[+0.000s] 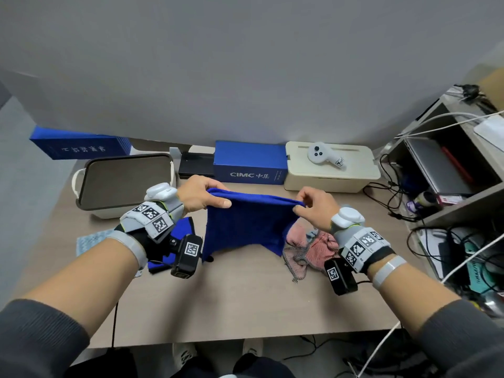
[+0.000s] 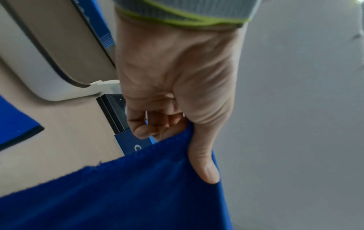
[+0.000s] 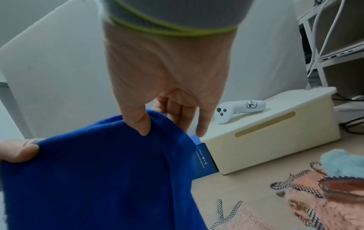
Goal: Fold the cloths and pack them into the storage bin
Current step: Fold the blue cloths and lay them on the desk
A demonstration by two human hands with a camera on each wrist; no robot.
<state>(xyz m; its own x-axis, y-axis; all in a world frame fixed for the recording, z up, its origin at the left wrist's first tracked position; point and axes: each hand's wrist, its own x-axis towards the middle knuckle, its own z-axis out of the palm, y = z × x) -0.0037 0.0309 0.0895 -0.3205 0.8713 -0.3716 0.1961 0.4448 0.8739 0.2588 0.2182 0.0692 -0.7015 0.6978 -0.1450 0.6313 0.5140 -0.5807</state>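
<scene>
A blue cloth (image 1: 245,227) hangs above the table, stretched between both hands by its top edge, its lower edge touching the tabletop. My left hand (image 1: 203,196) grips the top left corner, thumb in front and fingers curled behind, as the left wrist view shows on the cloth (image 2: 138,194). My right hand (image 1: 306,204) pinches the top right corner between thumb and forefinger; the other fingers hang loose over the cloth (image 3: 98,179). The storage bin (image 1: 81,192), white with a dark rim, stands at the back left. A pink cloth (image 1: 316,246) lies crumpled at the right.
A second blue cloth (image 1: 180,230) and a pale patterned cloth (image 1: 90,241) lie left of centre. At the back stand a blue CIMC box (image 1: 249,166), a black box (image 1: 195,165) and a cream box (image 1: 331,170) carrying a white controller (image 1: 324,155). Shelves with cables (image 1: 447,170) crowd the right.
</scene>
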